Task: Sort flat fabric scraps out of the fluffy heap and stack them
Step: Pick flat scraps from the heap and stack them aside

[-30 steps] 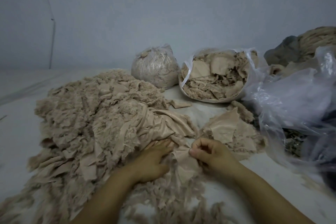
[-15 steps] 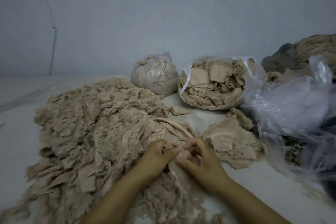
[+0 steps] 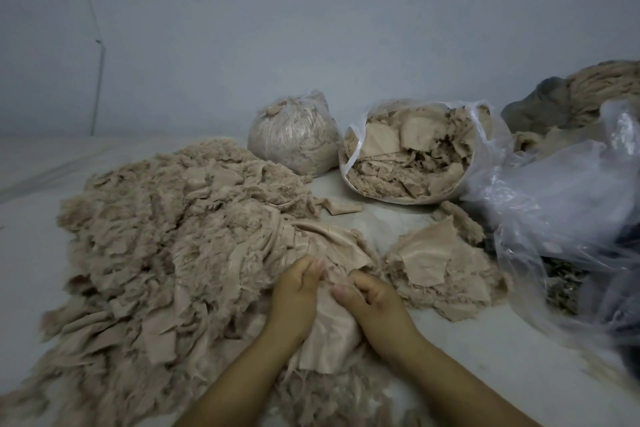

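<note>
Fluffy heap [image 3: 166,239]: lay spread across the left of the pale surface.
Left hand [image 3: 298,291]: grip curled, pinching the flat scrap's left edge.
Flat scrap [image 3: 329,333]: lay between both grips at the heap's near edge.
Right hand [image 3: 372,302]: grip curled, pinching the scrap's right edge.
Stack of flat scraps [image 3: 433,263]: just right of the hands.

The fluffy heap [image 3: 166,246] is a broad, low mound of beige shredded fibre with flat pieces mixed in, spread over the left and centre of the white surface. One flat fabric scrap [image 3: 327,333], smooth and beige, lies at the heap's near right edge. The stack of flat scraps [image 3: 440,270] lies just right of the heap, its top piece creased with an upturned far corner.
</note>
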